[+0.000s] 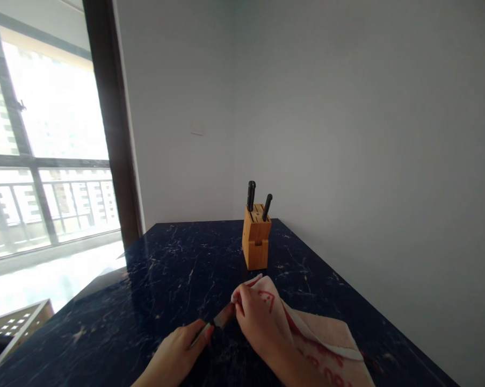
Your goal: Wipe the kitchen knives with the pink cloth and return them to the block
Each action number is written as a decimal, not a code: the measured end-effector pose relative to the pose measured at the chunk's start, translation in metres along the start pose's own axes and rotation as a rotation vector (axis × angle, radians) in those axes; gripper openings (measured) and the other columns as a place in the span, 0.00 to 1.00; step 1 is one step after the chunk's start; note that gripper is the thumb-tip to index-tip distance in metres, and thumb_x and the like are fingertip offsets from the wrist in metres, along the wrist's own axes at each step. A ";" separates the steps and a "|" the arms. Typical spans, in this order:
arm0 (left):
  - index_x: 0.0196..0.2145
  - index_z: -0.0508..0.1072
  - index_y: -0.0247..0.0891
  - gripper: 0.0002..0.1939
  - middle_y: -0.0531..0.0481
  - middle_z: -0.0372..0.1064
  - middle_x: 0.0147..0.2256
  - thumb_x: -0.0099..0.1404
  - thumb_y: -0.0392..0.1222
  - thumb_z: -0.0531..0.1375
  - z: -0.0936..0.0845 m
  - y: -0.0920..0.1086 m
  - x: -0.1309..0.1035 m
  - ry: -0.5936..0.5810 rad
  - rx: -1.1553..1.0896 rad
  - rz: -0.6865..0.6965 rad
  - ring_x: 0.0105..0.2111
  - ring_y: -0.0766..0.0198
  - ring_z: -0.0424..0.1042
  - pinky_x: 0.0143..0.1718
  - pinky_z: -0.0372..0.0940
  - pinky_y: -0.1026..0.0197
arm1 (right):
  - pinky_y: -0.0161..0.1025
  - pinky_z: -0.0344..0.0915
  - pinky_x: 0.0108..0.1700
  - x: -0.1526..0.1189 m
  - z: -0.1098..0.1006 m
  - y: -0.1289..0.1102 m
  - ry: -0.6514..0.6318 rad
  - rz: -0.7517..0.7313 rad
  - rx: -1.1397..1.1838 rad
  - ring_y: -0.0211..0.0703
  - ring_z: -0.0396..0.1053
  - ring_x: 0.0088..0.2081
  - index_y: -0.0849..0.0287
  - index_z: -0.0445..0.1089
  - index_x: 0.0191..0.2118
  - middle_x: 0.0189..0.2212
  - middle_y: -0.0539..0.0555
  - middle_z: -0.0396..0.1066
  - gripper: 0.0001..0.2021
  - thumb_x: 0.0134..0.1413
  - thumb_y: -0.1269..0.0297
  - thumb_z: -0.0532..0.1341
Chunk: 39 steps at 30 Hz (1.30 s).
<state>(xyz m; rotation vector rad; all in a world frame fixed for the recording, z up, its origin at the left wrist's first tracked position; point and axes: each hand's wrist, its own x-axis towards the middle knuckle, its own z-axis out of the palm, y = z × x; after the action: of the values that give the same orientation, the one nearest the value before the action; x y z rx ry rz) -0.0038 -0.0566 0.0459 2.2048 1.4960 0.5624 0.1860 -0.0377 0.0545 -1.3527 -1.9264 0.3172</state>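
Note:
My left hand is closed round the handle of a knife, whose blade points up and to the right. A pink and white towel with red markings lies on the table to the right. My right hand pinches a fold of that towel at the blade's tip, so the tip is covered. Beyond my hands, a wooden knife block stands upright with black-handled knives in its top slots.
The dark blue marbled table runs back to a corner of grey walls. A bright window with a dark frame is at the left. Below it, a pale perforated crate or seat stands beside the table.

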 end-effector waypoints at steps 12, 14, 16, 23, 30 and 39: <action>0.28 0.70 0.41 0.21 0.54 0.72 0.26 0.66 0.51 0.43 0.004 -0.001 0.000 0.020 0.011 -0.009 0.27 0.65 0.70 0.30 0.58 0.68 | 0.37 0.56 0.42 -0.022 0.009 -0.026 -0.170 -0.097 0.033 0.40 0.65 0.40 0.57 0.61 0.34 0.35 0.51 0.67 0.13 0.45 0.81 0.49; 0.27 0.70 0.41 0.21 0.53 0.72 0.26 0.66 0.51 0.43 0.005 -0.001 0.001 0.031 0.013 -0.025 0.27 0.64 0.70 0.30 0.58 0.68 | 0.37 0.56 0.42 -0.021 0.010 -0.025 -0.176 -0.094 0.003 0.41 0.65 0.39 0.57 0.62 0.34 0.34 0.52 0.68 0.13 0.43 0.81 0.50; 0.27 0.70 0.41 0.21 0.53 0.72 0.26 0.66 0.52 0.43 0.005 -0.001 0.002 0.032 0.000 -0.032 0.28 0.64 0.70 0.30 0.58 0.68 | 0.37 0.57 0.41 -0.019 0.011 -0.022 -0.167 -0.073 -0.027 0.42 0.65 0.39 0.58 0.62 0.34 0.34 0.53 0.68 0.14 0.43 0.82 0.49; 0.26 0.69 0.40 0.24 0.53 0.71 0.24 0.66 0.53 0.41 0.003 -0.003 0.004 0.043 -0.099 -0.051 0.28 0.63 0.70 0.30 0.57 0.66 | 0.35 0.58 0.39 -0.001 0.002 -0.004 -0.068 0.062 -0.122 0.41 0.66 0.37 0.60 0.63 0.33 0.33 0.55 0.69 0.16 0.43 0.84 0.46; 0.31 0.60 0.41 0.15 0.59 0.61 0.21 0.65 0.52 0.43 0.001 -0.003 0.002 0.151 -0.206 -0.020 0.23 0.66 0.64 0.26 0.56 0.67 | 0.35 0.60 0.40 0.002 -0.005 0.007 0.043 0.047 -0.099 0.41 0.66 0.37 0.58 0.61 0.33 0.33 0.54 0.68 0.14 0.44 0.83 0.48; 0.31 0.55 0.43 0.07 0.58 0.65 0.23 0.64 0.47 0.46 0.009 -0.010 0.003 0.159 -0.108 -0.068 0.23 0.66 0.66 0.26 0.56 0.68 | 0.36 0.62 0.39 0.005 -0.010 0.007 0.327 -0.025 0.052 0.40 0.66 0.36 0.56 0.59 0.31 0.31 0.51 0.65 0.10 0.45 0.78 0.51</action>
<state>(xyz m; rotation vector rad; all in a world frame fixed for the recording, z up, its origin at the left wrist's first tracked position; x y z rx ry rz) -0.0058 -0.0517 0.0332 2.0603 1.5733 0.7928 0.1974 -0.0328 0.0594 -1.2589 -1.6510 0.1231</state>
